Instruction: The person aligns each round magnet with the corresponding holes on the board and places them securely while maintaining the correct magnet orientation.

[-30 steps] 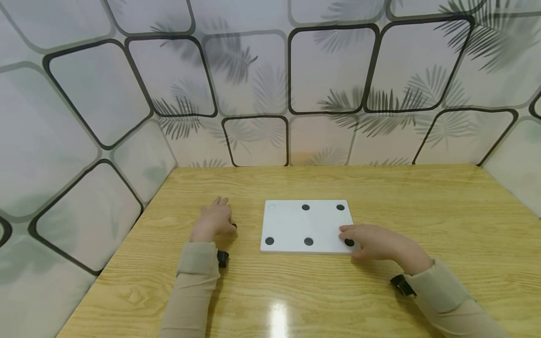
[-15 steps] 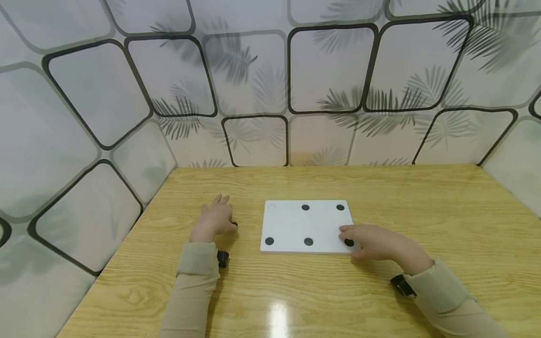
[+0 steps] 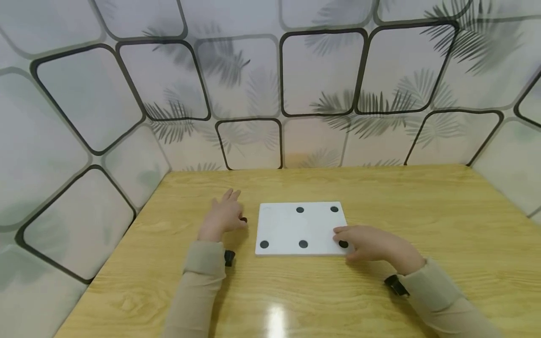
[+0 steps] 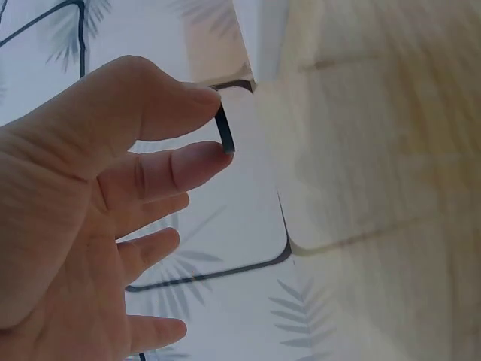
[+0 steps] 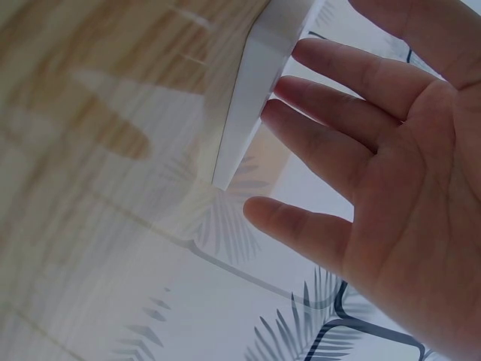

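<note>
A white rectangular board (image 3: pixel 291 227) lies flat on the table, with several black round spots or discs on it and a faint round outline at its far left corner. My left hand (image 3: pixel 223 217) is above the table just left of the board. Its thumb and index finger pinch a small thin black disc (image 4: pixel 225 129), seen edge-on in the left wrist view, while the other fingers spread loosely. At the board's near right corner, my right hand (image 3: pixel 376 244) rests its relaxed, nearly straight fingers (image 5: pixel 323 154) against the board, partly covering one black disc.
The wooden table (image 3: pixel 325 295) reaches back to a patterned wall cloth (image 3: pixel 321 70) with dark outlines and leaf prints. More cloth (image 3: pixel 55 188) closes the left side. Black camera mounts (image 3: pixel 396 285) sit at both wrists.
My left hand has moved right and slightly away from me, bringing the black disc closer to the board. The right hand stays at the board's corner. The head view has shifted slightly.
</note>
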